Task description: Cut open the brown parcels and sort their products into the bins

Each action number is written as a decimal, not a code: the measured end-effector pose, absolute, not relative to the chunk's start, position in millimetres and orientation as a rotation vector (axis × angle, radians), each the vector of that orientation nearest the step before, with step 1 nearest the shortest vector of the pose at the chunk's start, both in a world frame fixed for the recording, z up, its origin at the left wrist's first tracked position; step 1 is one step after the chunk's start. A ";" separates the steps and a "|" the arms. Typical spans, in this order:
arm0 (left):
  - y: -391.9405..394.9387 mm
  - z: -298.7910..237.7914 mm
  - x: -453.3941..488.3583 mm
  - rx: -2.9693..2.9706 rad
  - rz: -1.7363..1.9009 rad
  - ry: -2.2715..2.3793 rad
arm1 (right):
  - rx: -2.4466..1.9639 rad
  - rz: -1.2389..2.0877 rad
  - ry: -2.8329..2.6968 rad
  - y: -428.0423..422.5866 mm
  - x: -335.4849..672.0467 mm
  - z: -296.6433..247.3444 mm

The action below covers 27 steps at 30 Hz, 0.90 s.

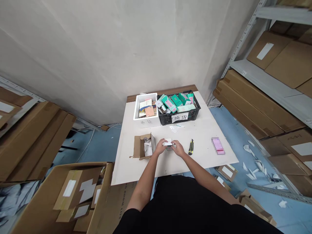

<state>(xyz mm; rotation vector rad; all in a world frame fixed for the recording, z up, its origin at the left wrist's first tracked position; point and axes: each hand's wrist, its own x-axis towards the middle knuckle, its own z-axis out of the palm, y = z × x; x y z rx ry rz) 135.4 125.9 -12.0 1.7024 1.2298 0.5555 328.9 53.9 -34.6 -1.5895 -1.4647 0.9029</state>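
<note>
A small white box point(168, 142) is between my hands, low over the front middle of the table. My left hand point(160, 147) is closed on its left side. From the right, my right hand point(178, 149) grips the same box, its fingers at the edge. Beneath it shows a greyish part that I cannot make out. An open cardboard box point(139, 148) with crumpled white paper point(148, 147) inside stands just left of my left hand. To the right of my right hand lies a black and yellow utility knife point(191, 147).
At the table's back stand a white foam box point(147, 122) of small boxes and booklets and a black crate point(193, 114) of green boxes point(169, 103). A pink pixelated item point(218, 146) lies right. Shelves point(275, 78) and a large carton point(109, 175) flank the table point(202, 165).
</note>
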 end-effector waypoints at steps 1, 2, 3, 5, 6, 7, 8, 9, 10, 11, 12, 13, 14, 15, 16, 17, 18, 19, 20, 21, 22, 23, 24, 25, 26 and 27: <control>124.8 -12.8 136.4 1.713 0.560 1.241 | -1.596 0.887 -1.482 54.4 328.2 -36.5; 123.5 -13.5 137.1 1.723 0.557 1.246 | -1.606 0.875 -1.493 54.7 327.8 -38.5; 121.9 -14.3 137.4 1.732 0.548 1.247 | -1.614 0.869 -1.500 54.8 327.6 -40.5; 118.0 -15.8 137.1 1.737 0.520 1.238 | -1.626 0.871 -1.506 54.8 327.8 -44.3; 115.8 -16.8 136.6 1.732 0.512 1.230 | -1.627 0.876 -1.506 54.7 327.8 -45.8; 113.6 -17.9 136.2 1.720 0.514 1.223 | -1.628 0.880 -1.504 54.5 327.9 -46.9; 111.4 -19.1 135.8 1.701 0.531 1.218 | -1.629 0.883 -1.494 54.4 327.8 -47.7; 109.2 -20.5 135.5 1.673 0.561 1.214 | -1.632 0.884 -1.477 54.4 327.5 -48.1; 107.1 -21.9 135.4 1.639 0.597 1.211 | -1.639 0.886 -1.453 54.3 327.2 -48.2; 105.2 -23.3 135.5 1.601 0.634 1.206 | -1.646 0.890 -1.425 54.4 326.8 -47.9; 103.4 -24.6 135.6 1.565 0.668 1.201 | -1.651 0.897 -1.398 54.4 326.5 -47.3; 101.7 -25.6 135.9 1.536 0.694 1.195 | -1.652 0.903 -1.379 54.5 326.1 -46.6; 100.3 -26.5 136.1 1.518 0.712 1.190 | -1.647 0.910 -1.369 54.6 325.9 -45.7; 99.1 -27.1 136.3 1.514 0.721 1.188 | -1.641 0.914 -1.368 54.8 325.8 -45.0; 98.2 -27.5 136.5 1.521 0.723 1.189 | -1.633 0.917 -1.372 55.0 325.8 -44.3; 97.6 -27.8 136.5 1.536 0.720 1.197 | -1.626 0.919 -1.379 55.2 325.8 -43.9; 97.3 -27.9 136.4 1.553 0.712 1.210 | -1.620 0.921 -1.386 55.3 326.0 -43.8; 97.5 -28.1 136.2 1.572 0.697 1.223 | -1.616 0.923 -1.391 55.4 326.3 -44.0; 97.9 -28.2 135.8 1.592 0.677 1.234 | -1.615 0.926 -1.392 55.5 326.7 -44.5; 98.6 -28.4 135.2 1.613 0.651 1.241 | -1.617 0.930 -1.388 55.5 327.3 -45.2; 99.5 -28.6 134.6 1.636 0.621 1.243 | -1.623 0.936 -1.378 55.5 327.9 -46.0; 100.5 -29.0 133.9 1.660 0.589 1.240 | -1.630 0.945 -1.359 55.5 328.7 -46.9; 101.3 -29.5 133.4 1.679 0.558 1.231 | -1.635 0.962 -1.335 55.4 329.5 -47.8; 101.8 -30.1 133.2 1.689 0.537 1.219 | -1.633 0.990 -1.306 55.4 330.3 -48.7; 101.9 -31.0 133.5 1.680 0.537 1.209 | -1.620 1.031 -1.271 55.4 330.9 -49.5; 101.7 -32.0 134.6 1.649 0.558 1.205 | -1.596 1.085 -1.228 55.5 331.3 -50.4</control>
